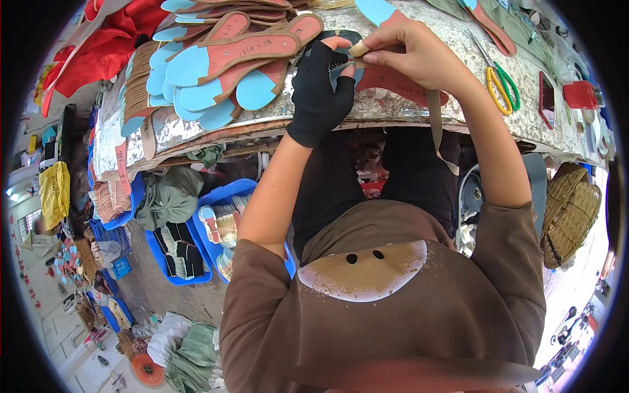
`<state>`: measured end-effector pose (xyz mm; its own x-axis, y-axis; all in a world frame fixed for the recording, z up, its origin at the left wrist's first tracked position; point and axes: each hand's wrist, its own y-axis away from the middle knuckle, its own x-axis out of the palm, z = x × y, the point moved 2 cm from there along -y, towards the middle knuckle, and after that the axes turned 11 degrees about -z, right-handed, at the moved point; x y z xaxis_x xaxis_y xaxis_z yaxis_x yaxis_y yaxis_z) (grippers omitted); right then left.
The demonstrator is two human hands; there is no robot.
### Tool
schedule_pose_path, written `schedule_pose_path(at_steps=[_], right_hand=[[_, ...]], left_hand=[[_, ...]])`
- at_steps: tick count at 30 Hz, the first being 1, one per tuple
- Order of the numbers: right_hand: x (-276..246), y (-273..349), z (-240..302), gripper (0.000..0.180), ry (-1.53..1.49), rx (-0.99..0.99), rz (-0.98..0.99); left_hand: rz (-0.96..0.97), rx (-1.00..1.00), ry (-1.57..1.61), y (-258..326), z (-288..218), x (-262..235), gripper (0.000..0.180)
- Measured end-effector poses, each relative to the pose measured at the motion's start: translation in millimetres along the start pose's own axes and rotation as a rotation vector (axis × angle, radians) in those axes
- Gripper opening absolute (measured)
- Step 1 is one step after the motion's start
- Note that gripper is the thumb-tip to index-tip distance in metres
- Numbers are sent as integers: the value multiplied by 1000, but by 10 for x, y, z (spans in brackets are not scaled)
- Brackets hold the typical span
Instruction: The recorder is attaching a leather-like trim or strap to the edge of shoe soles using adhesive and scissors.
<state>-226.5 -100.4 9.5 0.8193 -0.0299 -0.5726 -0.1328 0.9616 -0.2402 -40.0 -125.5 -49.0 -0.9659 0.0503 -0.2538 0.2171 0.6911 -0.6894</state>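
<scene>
Both hands at the bench (pixel 196 128) edge | my gloved left hand (pixel 319 88) and bare right hand (pixel 413 56) pinch a tan strap (pixel 433 111), fingers clamped on its top end | strap hangs off the edge | soles (pixel 216 65) piled left | scissors (pixel 501 88) right

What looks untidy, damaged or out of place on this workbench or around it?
The workbench top is worn and blotchy, its coating flaking. The blue-and-red insoles lie in a loose, fanned heap, not a neat stack. Below, green cloth is bundled over the blue crates. A tan strip dangles over the edge from the right hand.
</scene>
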Motion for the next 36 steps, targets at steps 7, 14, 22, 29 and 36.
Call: schedule_pose_path(at_steps=[7, 14, 22, 29, 36], right_hand=[[59, 43, 361, 15, 402, 147, -59], [-59, 111, 83, 12, 280, -209, -321], [-154, 216, -224, 20, -26, 168, 18], [-91, 314, 231, 13, 490, -10, -174], [15, 500, 266, 15, 667, -187, -357]], left_hand=[[-16, 6, -22, 13, 17, 13, 35], [-32, 150, -57, 9, 16, 64, 10], [-9, 36, -78, -36, -122, 2, 8], [276, -65, -162, -335, -173, -54, 12], [327, 271, -238, -342, -167, 187, 10]])
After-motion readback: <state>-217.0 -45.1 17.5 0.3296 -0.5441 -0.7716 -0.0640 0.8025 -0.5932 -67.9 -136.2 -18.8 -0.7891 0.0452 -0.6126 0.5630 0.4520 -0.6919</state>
